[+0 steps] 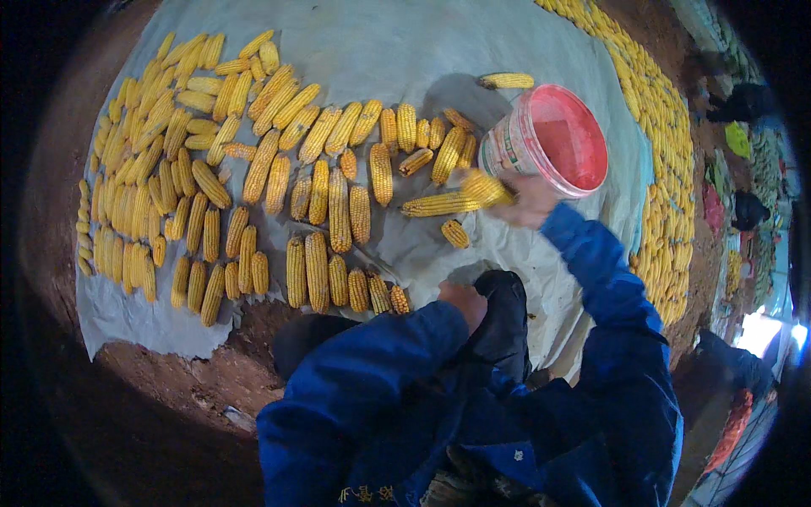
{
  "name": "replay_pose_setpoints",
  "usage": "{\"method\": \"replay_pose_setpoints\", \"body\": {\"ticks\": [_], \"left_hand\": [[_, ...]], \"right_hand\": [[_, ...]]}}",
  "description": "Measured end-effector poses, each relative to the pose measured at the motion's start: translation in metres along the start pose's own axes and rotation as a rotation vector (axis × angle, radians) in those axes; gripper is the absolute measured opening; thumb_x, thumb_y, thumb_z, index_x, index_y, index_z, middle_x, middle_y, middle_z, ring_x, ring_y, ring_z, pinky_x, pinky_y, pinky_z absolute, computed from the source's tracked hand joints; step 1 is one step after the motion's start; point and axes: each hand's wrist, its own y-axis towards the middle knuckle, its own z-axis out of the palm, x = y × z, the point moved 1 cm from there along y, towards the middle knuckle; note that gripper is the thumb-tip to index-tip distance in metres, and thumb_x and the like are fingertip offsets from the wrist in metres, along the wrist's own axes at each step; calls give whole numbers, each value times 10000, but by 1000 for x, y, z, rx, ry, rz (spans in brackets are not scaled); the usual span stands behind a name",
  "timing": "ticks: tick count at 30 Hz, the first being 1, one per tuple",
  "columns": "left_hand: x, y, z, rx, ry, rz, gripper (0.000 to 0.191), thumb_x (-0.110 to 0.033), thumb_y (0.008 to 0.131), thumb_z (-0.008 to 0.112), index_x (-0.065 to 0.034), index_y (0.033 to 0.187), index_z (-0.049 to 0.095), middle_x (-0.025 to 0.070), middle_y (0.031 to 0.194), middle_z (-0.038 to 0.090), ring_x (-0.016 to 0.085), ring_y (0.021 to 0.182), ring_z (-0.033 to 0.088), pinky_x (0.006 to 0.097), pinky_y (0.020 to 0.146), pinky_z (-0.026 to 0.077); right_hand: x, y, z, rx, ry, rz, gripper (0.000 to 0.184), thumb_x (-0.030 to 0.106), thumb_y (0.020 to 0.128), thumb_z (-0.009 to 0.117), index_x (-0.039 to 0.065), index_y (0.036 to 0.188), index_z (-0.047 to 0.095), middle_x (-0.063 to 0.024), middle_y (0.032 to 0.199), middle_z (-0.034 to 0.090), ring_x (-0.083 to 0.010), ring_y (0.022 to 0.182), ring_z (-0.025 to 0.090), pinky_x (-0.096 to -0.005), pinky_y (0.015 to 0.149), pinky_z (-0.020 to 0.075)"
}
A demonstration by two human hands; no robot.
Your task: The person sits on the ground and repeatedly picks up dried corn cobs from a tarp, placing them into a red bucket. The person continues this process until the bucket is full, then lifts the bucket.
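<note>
My right hand (527, 201), blurred, is shut on a yellow ear of corn (486, 189) just in front of the bucket. Under or beside that ear lies another long ear of corn (438, 205); whether they touch is unclear. A short ear (455, 234) rests a little closer to me. The pinkish-red plastic bucket (573, 142) leans with its mouth turned toward the right, and its visible inside holds no corn. Beside my knee is my left hand (466, 303), partly covered by the blue sleeve, so its fingers are hard to make out.
Many ears of corn (339, 212) lie in rough rows across a pale sheet (393, 57), packed denser at the left. One ear (507, 80) sits behind the bucket. A long band of corn (662, 190) runs along the right. Brown bare ground (253, 361) borders the sheet.
</note>
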Motion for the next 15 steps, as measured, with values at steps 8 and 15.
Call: {"method": "replay_pose_setpoints", "body": {"ticks": [8, 15], "left_hand": [[7, -9, 11, -32, 21, -77, 210, -213, 847, 535, -128, 847, 727, 88, 896, 695, 270, 841, 666, 443, 673, 455], [14, -19, 4, -91, -26, -74, 209, -205, 837, 542, -125, 842, 735, 96, 877, 697, 285, 801, 668, 442, 628, 456]], "right_hand": [[29, 40, 225, 271, 812, 453, 459, 363, 764, 723, -22, 1003, 652, -110, 914, 677, -212, 736, 665, -322, 632, 535], [17, 71, 294, 203, 877, 599, 660, 505, 681, 761, -66, 998, 671, -199, 900, 686, -271, 815, 674, -403, 703, 539]]}}
